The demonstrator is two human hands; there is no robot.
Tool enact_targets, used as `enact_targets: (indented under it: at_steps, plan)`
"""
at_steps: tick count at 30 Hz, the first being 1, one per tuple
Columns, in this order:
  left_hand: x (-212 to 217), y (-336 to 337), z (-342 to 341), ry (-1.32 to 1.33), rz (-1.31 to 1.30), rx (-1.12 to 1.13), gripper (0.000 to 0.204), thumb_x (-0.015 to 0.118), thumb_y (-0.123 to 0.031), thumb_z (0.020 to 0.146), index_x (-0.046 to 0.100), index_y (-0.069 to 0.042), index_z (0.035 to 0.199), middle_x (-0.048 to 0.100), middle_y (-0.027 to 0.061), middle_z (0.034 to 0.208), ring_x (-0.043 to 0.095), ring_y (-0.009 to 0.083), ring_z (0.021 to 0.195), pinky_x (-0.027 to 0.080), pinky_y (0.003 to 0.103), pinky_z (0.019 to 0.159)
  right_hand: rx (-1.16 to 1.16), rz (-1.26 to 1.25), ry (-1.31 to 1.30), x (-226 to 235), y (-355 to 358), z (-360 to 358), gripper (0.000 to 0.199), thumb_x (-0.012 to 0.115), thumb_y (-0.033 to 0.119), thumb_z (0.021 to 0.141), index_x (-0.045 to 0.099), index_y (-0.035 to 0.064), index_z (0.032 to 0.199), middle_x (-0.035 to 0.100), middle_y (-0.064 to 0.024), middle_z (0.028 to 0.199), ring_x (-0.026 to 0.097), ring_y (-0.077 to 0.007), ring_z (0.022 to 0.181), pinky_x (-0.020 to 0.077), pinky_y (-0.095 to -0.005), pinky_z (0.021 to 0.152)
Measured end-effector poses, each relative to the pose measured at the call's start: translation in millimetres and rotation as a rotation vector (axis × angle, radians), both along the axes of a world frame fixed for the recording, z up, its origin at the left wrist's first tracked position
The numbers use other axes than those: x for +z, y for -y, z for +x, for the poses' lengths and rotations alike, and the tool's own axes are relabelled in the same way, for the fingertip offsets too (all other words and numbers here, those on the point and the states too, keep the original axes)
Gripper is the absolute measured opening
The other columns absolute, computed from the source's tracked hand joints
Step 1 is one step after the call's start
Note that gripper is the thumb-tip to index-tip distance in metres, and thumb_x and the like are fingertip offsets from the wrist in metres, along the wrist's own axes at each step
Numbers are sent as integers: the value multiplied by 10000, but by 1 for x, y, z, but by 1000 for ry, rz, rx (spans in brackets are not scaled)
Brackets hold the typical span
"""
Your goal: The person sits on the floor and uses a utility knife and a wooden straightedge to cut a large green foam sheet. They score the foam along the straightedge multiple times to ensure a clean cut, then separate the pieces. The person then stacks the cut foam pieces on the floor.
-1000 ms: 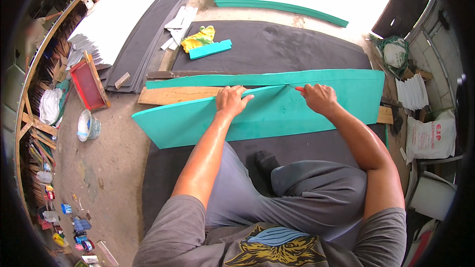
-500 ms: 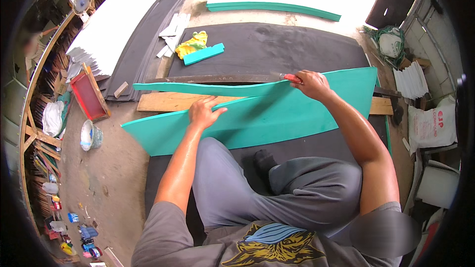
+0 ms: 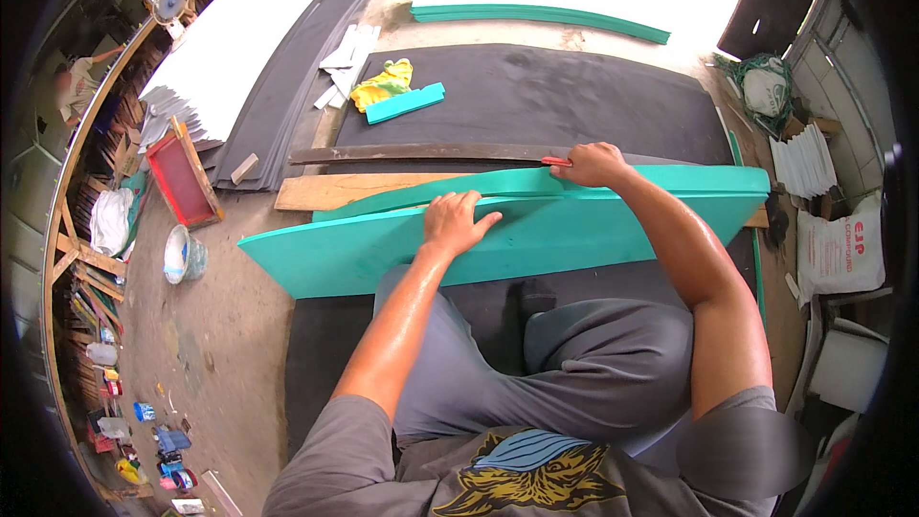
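A long teal foam sheet [image 3: 536,239] lies tilted across my lap and over a wooden board [image 3: 325,190]. A teal strip [image 3: 412,193] runs along its far edge, split from the sheet on the left side. My left hand [image 3: 456,222] rests on the sheet's upper edge by the split, fingers stretched and thumb spread. My right hand [image 3: 595,167] is closed around a red-handled cutter knife [image 3: 556,162] at the far edge, where the split narrows. The knife's blade cannot be made out. A dark metal bar [image 3: 412,153] lies just beyond the strip.
Black foam sheets [image 3: 536,96] cover the floor ahead, with a yellow-green cloth [image 3: 383,82] and a teal offcut [image 3: 406,103] on top. Stacked white sheets [image 3: 230,29], a red-panelled frame [image 3: 184,177] and a bucket [image 3: 184,257] are at left. A white sack [image 3: 842,247] stands at right.
My left hand has slid right along the sheet. The sheet's far edge has tilted and the teal strip's left end has shifted right. My right hand still grips the cutter knife.
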State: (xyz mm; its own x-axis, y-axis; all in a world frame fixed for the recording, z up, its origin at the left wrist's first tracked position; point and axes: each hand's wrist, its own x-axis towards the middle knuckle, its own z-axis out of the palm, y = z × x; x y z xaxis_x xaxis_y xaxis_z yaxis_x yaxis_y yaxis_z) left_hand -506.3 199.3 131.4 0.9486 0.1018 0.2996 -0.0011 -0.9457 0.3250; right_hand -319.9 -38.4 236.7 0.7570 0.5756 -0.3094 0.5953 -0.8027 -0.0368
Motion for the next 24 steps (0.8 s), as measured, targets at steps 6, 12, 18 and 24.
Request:
enact_targets:
  at_steps: [6,12,18,24]
  plan:
    - [-1,-2,5,-10,-64,24,454,755,-542,891,768,-127,1074,761,134,908,719,356,922,546,469,813,-4,343,102,-9,6,-11,432,613,482,1023,688,61,1080,745,-182,1070,718,-410,1001,552,-518,865]
    - [6,-7,12,-124,-78,110,446,767,-524,886,776,-134,1102,770,149,928,737,365,920,560,493,767,254,497,166,-1,8,-54,263,596,375,1058,571,121,1126,734,-152,1021,733,-401,885,567,-504,691]
    - [7,-4,18,-137,-105,95,425,766,-518,888,776,-141,1086,772,141,928,740,356,914,561,492,760,294,224,170,-15,15,-71,282,592,386,1056,608,145,1200,727,-128,921,725,-358,805,564,-490,667]
    - [1,-7,16,-87,-91,71,380,785,-467,882,772,-134,1062,766,150,911,737,360,895,559,495,756,295,166,142,-16,7,-69,299,531,400,1084,618,129,1174,725,-140,904,745,-352,825,587,-483,679]
